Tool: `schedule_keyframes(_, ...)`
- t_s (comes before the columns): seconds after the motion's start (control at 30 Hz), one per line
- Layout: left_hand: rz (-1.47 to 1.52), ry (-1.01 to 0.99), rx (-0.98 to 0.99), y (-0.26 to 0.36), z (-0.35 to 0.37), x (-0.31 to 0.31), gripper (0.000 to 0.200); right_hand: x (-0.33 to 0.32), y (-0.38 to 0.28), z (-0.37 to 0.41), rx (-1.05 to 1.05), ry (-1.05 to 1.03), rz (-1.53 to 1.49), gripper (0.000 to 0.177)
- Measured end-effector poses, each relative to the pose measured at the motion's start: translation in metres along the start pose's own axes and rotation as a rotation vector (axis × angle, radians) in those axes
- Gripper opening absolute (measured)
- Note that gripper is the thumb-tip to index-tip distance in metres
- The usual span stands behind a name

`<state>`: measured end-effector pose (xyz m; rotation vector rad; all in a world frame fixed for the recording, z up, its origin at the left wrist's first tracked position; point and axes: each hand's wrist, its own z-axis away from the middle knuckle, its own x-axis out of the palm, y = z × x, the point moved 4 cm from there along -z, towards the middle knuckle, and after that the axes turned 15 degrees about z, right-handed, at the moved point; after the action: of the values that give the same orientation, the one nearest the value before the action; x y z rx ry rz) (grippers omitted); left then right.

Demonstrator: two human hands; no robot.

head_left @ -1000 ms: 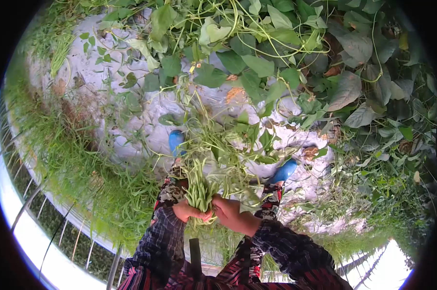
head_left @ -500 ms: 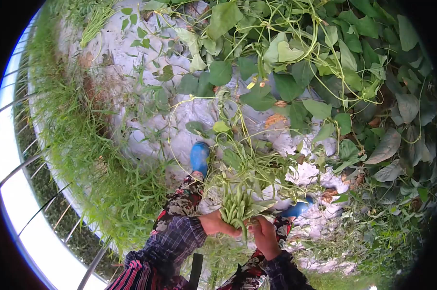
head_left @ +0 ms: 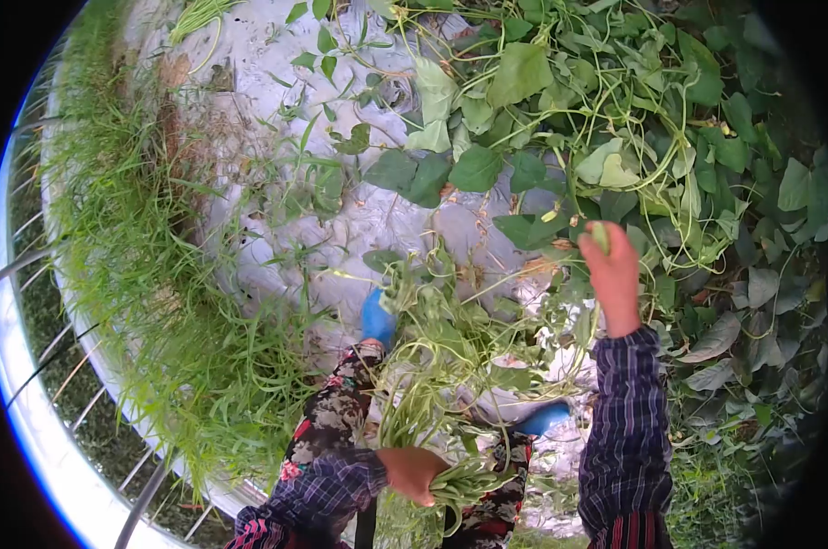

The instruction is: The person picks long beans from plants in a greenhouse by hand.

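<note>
My left hand (head_left: 414,473) is closed around a bunch of long green beans (head_left: 470,485), low in the view and in front of my legs. The bean ends stick out to the right of the fist, and more thin green strands lie just above it. Out to the right, my right hand (head_left: 612,274) is raised at the edge of the vines (head_left: 647,174), with its fingers curled. A short, pale green piece (head_left: 600,238), looking like part of a bean pod, shows between its thumb and fingers; the rest is hidden.
Silvery plastic sheeting (head_left: 276,220) covers the ground, with loose vines (head_left: 441,329) around my blue shoes (head_left: 377,317). Another bundle of long beans (head_left: 199,16) lies at the top left. Tall grass (head_left: 203,348) lines the left side, beside a ribbed frame (head_left: 80,412).
My right hand has left the bunch and moved up and right to the vines. My left hand has lowered and turned with the beans, whose ends now point rightward.
</note>
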<state>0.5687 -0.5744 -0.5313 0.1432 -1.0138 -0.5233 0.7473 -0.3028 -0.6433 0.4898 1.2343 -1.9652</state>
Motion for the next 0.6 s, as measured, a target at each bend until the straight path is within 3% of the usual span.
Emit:
schedule_keyframes(0.07, 0.064, 0.08, 0.056, 0.019, 0.019, -0.013, 0.038, 0.059, 0.016, -0.018, -0.118, -0.204, 0.163, 0.026)
schedule_keyframes(0.17, 0.228, 0.248, 0.345, 0.017, 0.034, -0.029, 0.035, 0.114, 0.057, -0.053, -0.023, -0.285, 0.363, 0.026)
schedule_keyframes(0.23, 0.214, 0.247, 0.379, 0.016, 0.039, -0.032, 0.034, 0.126, 0.067, -0.079, -0.101, 0.012, 0.23, 0.027)
schedule_keyframes(0.27, 0.197, 0.25, 0.406, 0.017, 0.042, -0.034, 0.033, 0.134, 0.069, -0.09, -0.103, 0.014, 0.235, 0.027)
schedule_keyframes(0.33, 0.105, 0.285, 0.491, 0.02, 0.049, -0.036, 0.03, 0.14, 0.06, -0.109, -0.185, 0.186, 0.517, 0.026)
schedule_keyframes(0.37, 0.108, 0.286, 0.487, 0.016, 0.049, -0.035, 0.029, 0.154, 0.093, -0.157, -0.188, 0.184, 0.521, 0.026)
schedule_keyframes(0.43, 0.141, 0.295, 0.507, 0.021, 0.055, -0.038, 0.025, 0.199, 0.153, -0.167, -0.467, 0.345, 0.847, 0.029)
schedule_keyframes(0.6, 0.181, 0.25, 0.468, 0.021, 0.053, -0.038, 0.025, 0.164, 0.062, -0.123, -0.467, 0.103, 1.112, 0.03)
